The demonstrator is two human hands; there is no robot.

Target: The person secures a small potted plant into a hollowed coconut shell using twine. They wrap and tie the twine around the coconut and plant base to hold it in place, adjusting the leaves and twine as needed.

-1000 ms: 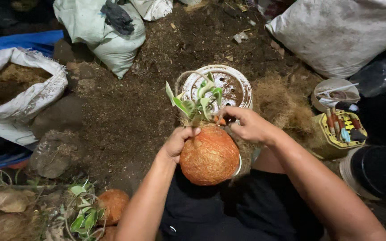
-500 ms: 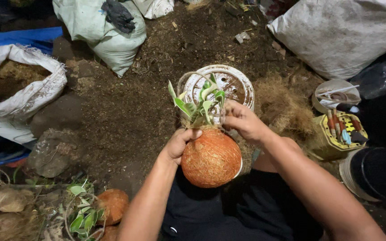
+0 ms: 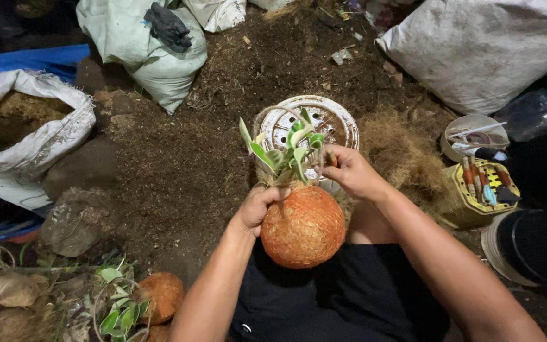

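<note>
A person sits on the ground and looks down at a round orange ball (image 3: pixel 303 226) held over the lap. The ball is wrapped in orange net, and a small green plant (image 3: pixel 284 152) sticks up out of its top.

The left hand (image 3: pixel 257 208) is closed on the upper left side of the ball, with the thumb pressed near the plant's stems. The right hand (image 3: pixel 351 172) is closed too, pinching at the top of the ball just beside the leaves. I cannot tell if it holds a bit of string or only the net.

It looks like the step in hand is closing up the top of the ball around the plant. The next move seems to need a firm hold from the left hand, so the ball does not roll, and soft, careful fingers from the right hand, so the thin leaves do not snap.

Behind the plant lies a white round tray (image 3: pixel 314 120) with holes, on dark soil (image 3: pixel 178 164). A heap of brown fibre (image 3: pixel 400 152) sits to the right of it. Further right is a yellow tub (image 3: pixel 476 190) with tools in it. White sacks (image 3: pixel 489 50) lie around the edges. At the lower left, more orange balls (image 3: pixel 159 294) with green leaves rest together, well apart from the hands.
</note>
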